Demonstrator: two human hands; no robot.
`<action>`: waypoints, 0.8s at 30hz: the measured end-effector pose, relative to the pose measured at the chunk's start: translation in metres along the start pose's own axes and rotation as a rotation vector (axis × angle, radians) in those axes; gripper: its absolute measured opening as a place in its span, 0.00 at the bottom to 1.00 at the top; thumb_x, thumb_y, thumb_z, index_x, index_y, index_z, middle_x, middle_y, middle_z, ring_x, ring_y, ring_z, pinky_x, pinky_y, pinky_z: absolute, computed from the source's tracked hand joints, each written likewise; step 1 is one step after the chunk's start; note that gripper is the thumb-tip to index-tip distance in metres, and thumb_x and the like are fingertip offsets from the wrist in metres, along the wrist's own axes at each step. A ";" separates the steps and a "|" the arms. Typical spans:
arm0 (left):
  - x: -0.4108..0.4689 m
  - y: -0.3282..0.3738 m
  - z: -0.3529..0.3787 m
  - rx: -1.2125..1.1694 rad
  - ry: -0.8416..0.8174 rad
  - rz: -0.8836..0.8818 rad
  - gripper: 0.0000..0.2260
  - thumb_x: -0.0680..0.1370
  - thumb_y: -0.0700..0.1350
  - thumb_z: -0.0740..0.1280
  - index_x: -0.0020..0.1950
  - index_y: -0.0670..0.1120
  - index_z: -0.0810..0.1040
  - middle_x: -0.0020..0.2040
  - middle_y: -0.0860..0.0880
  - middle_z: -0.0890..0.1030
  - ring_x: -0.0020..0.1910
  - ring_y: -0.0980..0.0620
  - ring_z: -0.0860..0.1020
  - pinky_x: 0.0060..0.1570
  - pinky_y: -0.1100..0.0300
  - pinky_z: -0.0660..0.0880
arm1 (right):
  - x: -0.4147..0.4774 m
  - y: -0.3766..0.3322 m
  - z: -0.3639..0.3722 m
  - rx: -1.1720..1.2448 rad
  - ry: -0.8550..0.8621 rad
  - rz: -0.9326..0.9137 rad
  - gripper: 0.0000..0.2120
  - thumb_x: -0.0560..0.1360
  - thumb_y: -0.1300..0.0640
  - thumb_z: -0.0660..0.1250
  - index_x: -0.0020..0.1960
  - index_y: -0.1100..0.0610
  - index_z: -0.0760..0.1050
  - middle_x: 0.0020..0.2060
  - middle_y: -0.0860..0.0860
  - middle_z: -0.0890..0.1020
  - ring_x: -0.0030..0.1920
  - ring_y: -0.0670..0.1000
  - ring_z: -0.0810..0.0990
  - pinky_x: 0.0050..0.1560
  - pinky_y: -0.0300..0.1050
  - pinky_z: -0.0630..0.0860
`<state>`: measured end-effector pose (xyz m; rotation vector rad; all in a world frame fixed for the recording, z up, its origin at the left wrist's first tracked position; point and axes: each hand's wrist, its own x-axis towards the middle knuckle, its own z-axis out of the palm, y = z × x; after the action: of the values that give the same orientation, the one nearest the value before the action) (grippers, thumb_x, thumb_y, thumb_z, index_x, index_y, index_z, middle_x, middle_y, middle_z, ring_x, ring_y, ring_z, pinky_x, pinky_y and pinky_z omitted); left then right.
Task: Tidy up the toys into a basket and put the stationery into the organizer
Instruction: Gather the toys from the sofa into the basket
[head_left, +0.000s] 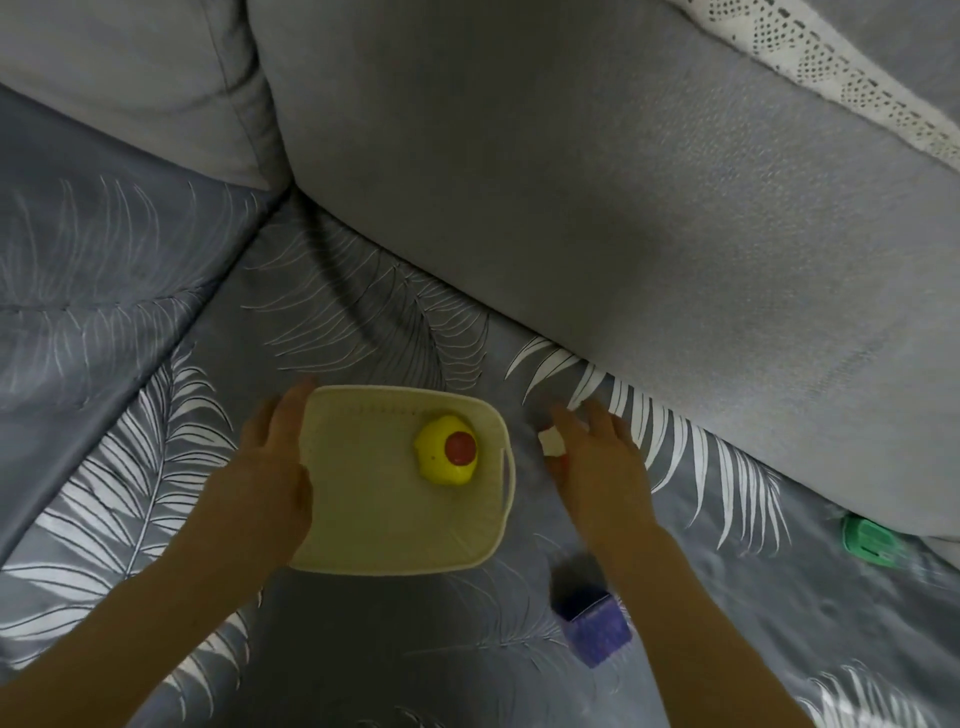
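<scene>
A cream basket (363, 545) sits on the leaf-patterned sofa cover. Inside it lies a yellow toy with a red round top (447, 454). My left hand (272, 457) rests against the basket's left rim with straight fingers. My right hand (597, 457) is just right of the basket, fingers spread, with a small white toy piece (551, 441) at its thumb side; a bit of red shows under the palm. Whether the hand grips the piece is unclear. A purple open cube (595, 626) lies in front of my right forearm. A green toy (872, 540) lies at the right under the back cushion.
Grey sofa back cushions (623, 208) rise behind and to the right. The seat cover (156, 467) stretches left and forward, with a seam running diagonally at the left. A white lace cloth (831, 73) hangs over the cushion top at the upper right.
</scene>
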<state>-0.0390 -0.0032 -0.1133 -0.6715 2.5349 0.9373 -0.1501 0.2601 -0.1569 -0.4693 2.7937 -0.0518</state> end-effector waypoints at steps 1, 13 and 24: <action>0.001 -0.004 0.001 0.100 0.030 0.080 0.37 0.72 0.50 0.69 0.76 0.47 0.54 0.73 0.38 0.59 0.61 0.34 0.73 0.56 0.41 0.73 | 0.003 0.002 0.008 -0.059 -0.065 -0.003 0.22 0.73 0.54 0.70 0.66 0.51 0.71 0.65 0.58 0.73 0.61 0.62 0.74 0.58 0.54 0.74; 0.013 -0.010 0.001 0.760 -0.156 0.589 0.70 0.42 0.79 0.60 0.77 0.44 0.50 0.77 0.38 0.51 0.75 0.35 0.51 0.62 0.28 0.61 | 0.005 -0.012 -0.015 0.110 0.198 0.008 0.23 0.69 0.55 0.73 0.61 0.53 0.73 0.55 0.55 0.77 0.53 0.58 0.74 0.50 0.52 0.73; 0.013 -0.015 0.004 0.742 -0.165 0.652 0.71 0.42 0.76 0.69 0.78 0.47 0.45 0.76 0.34 0.52 0.75 0.34 0.51 0.71 0.40 0.53 | -0.052 -0.094 -0.041 0.508 0.328 -0.221 0.27 0.66 0.54 0.76 0.60 0.49 0.67 0.57 0.44 0.73 0.55 0.43 0.71 0.56 0.32 0.67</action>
<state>-0.0411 -0.0146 -0.1299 0.4490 2.6840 0.1280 -0.0868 0.1873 -0.0943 -0.6791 2.8614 -0.9363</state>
